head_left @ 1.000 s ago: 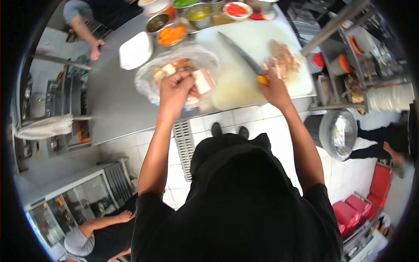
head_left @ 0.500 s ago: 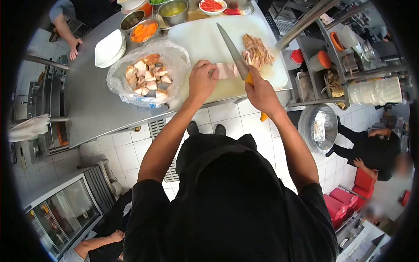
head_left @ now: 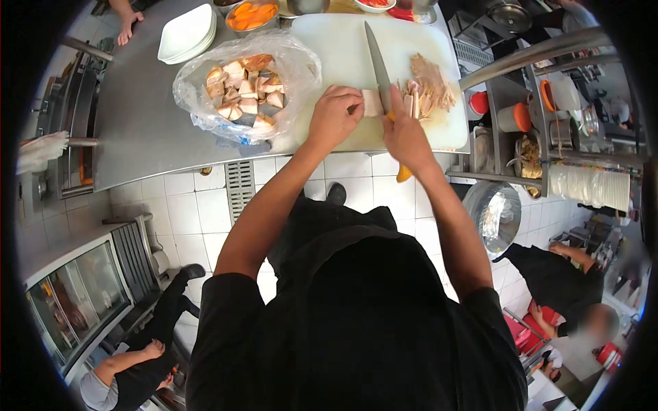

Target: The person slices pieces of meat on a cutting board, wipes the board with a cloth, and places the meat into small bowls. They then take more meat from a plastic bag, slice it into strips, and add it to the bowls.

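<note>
My right hand (head_left: 409, 139) is closed around the yellow handle of a large kitchen knife (head_left: 376, 60), its blade pointing away across the white cutting board (head_left: 332, 38). The blade stands at the right end of a pale piece of meat (head_left: 372, 103). My left hand (head_left: 335, 118) holds the left end of that piece with bent fingertips. Right of the blade lies a pile of cut meat strips (head_left: 430, 85). Left of the board, a clear plastic bag (head_left: 301, 65) lies open with several browned meat chunks (head_left: 243, 89) in it.
Stacked white dishes (head_left: 186, 34) and a bowl of sliced carrots (head_left: 252, 15) stand behind the bag on the steel table (head_left: 137, 137). A metal post (head_left: 534, 56) rises at the right, beside shelves. Other people stand behind me at both sides; another person's hand (head_left: 130, 27) rests at the table's far left.
The view has shifted, so the board and bag appear higher and further right. The piece of meat shows shorter between my left hand and the blade. Both hands keep their hold.
</note>
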`<state>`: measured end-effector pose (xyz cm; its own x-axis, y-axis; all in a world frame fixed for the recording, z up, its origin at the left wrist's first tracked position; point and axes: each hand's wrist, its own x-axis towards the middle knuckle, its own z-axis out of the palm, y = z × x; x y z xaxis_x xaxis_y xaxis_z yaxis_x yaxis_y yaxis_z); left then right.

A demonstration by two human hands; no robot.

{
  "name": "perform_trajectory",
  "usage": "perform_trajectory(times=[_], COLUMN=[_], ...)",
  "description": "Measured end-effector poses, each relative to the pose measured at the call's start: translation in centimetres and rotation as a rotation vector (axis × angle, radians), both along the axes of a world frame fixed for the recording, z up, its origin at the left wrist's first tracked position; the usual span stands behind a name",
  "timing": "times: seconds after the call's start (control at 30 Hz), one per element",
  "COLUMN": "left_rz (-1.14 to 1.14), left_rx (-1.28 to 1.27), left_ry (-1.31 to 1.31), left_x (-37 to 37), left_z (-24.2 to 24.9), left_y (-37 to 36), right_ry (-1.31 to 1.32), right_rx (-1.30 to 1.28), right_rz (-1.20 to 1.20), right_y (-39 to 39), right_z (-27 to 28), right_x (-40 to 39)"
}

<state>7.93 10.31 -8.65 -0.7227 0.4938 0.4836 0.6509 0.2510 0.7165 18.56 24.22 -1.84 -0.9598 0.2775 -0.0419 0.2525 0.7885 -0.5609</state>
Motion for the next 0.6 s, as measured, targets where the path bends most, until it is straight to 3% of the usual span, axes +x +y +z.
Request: perform_trajectory(times=[0.37,0.53,0.6], left_rz=[0.007,0.003,-0.005], left_rx=[-0.002,0.005,-0.018], left_ry=[-0.001,-0.018,-0.051], left_x=[0.3,0.1,0.1], left_z=[0.0,0.0,-0.1], left_y=[0.0,0.1,0.1], right_ry=[-0.081,-0.13,-0.135], right_rx=[0.005,-0.056,0.047], right_rz=[-0.025,0.0,-0.038], right_y=[-0.9,-0.9,-2.2], right_z=[-0.1,2.7,0.5], right_x=[-0.2,0.0,0.1])
